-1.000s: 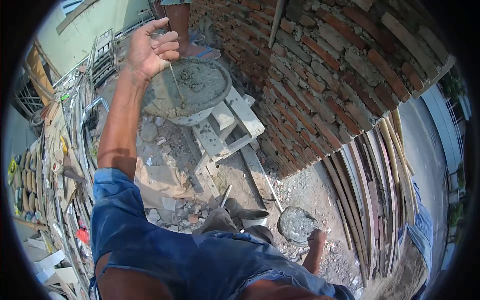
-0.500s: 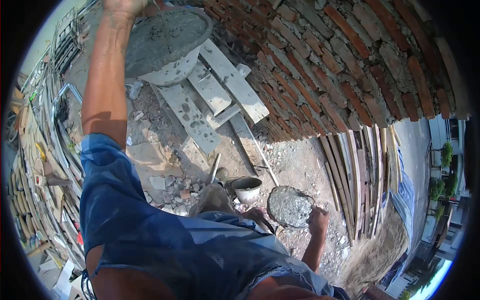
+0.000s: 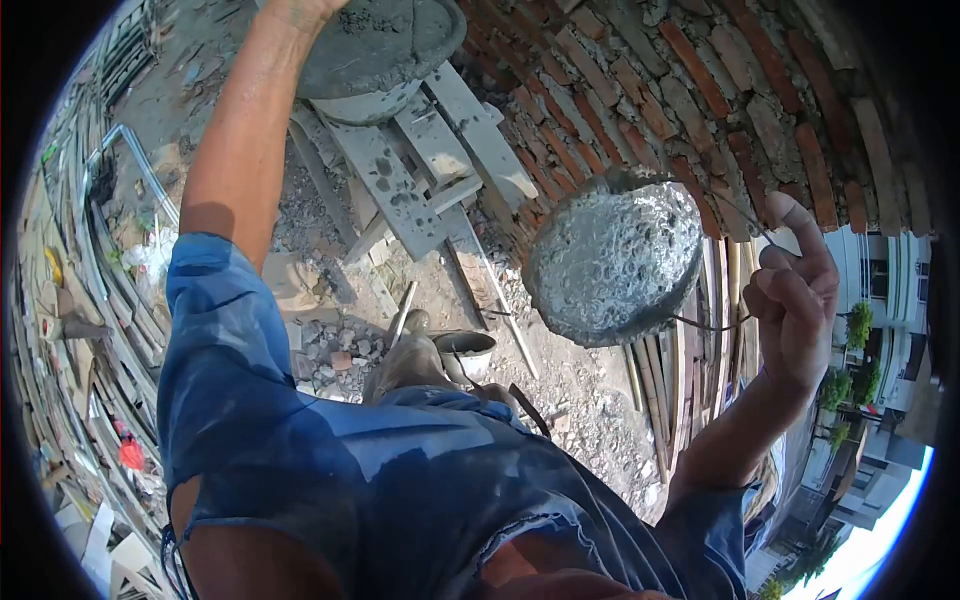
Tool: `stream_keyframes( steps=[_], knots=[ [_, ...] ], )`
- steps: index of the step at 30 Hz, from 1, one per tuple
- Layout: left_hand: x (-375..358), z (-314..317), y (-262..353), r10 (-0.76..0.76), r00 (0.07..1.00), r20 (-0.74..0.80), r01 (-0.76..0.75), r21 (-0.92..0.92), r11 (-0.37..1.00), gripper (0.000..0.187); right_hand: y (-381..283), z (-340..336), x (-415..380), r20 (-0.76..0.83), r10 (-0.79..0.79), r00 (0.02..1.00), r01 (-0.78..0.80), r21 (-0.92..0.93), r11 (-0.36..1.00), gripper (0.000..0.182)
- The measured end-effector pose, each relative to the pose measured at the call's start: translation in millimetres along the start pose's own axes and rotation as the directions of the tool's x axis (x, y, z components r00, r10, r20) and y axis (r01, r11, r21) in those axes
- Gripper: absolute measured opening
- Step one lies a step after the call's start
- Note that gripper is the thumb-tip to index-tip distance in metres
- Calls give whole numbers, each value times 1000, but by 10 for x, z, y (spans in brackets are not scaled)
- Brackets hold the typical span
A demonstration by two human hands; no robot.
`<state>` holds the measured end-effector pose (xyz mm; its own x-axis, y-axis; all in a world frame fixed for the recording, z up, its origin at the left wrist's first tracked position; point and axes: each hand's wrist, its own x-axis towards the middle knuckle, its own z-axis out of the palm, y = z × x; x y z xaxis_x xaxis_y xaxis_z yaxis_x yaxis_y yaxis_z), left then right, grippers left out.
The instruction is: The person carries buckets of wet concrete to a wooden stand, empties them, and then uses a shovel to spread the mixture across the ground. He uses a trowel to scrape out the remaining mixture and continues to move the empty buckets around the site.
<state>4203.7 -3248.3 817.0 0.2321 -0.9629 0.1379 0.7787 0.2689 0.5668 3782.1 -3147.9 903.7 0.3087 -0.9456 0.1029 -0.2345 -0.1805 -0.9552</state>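
Looks like an outdoor building site: shows a bare, rough brick wall [image 3: 620,110], a tub [image 3: 368,106] of grey mortar [image 3: 392,42] on planks [image 3: 385,172] near the wall, rubble [image 3: 322,362] on the ground [image 3: 590,400] before it, poles [image 3: 690,385] close to its end, and buildings [image 3: 855,490] beyond it.

The camera sits on the person's head and looks forward and down. The blue shirt [image 3: 430,470] is very near and fills much of the bottom. The left arm [image 3: 240,150] goes up and away, and the top edge cuts off the left hand [image 3: 303,9]. The right hand [image 3: 795,295] and a pail [image 3: 608,332] are near, in front, with the ground [image 3: 585,385] farther below. The brick wall [image 3: 720,80] is at the upper right. This very wide view looks round, with dark corners, and houses [image 3: 903,285] lean sideways at the right.
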Motion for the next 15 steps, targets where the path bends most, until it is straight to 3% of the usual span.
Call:
stream_keyframes(
  steps=[2, 4, 5, 7, 11, 12, 15],
  knots=[
    [-236, -83, -8, -18, 998, -66, 26, 110, 994, 24, -158, 56, 310, 109, -34, 993, 28, 56, 998, 49],
    [-522, -453, -28, 265, 964, -17, -239, 380, 894, 31, -216, 162, 578, 156, -63, 986, 48, 97, 994, 48],
    [-677, -733, -88, 447, 877, 178, -442, 666, 601, 37, -228, 231, 691, 200, -83, 976, 58, 127, 990, 46],
    [-1280, -418, -270, 599, 796, -88, -361, 725, 587, 32, -246, 487, 878, 222, -98, 970, 64, 154, 986, 45],
    [-2158, -547, -738, 360, 893, -269, -140, 595, 791, 40, -271, 1012, 1103, 223, -73, 972, 40, 150, 988, 39],
    [-2267, -592, -837, 331, 899, -286, -125, 558, 821, 41, -249, 1158, 1145, 185, -38, 982, 10, 148, 989, 38],
    [-2427, -691, -1072, 345, 901, -264, -149, 559, 816, 42, 68, 1299, 1337, 294, 19, 956, -85, 213, 973, 32]
  ],
)
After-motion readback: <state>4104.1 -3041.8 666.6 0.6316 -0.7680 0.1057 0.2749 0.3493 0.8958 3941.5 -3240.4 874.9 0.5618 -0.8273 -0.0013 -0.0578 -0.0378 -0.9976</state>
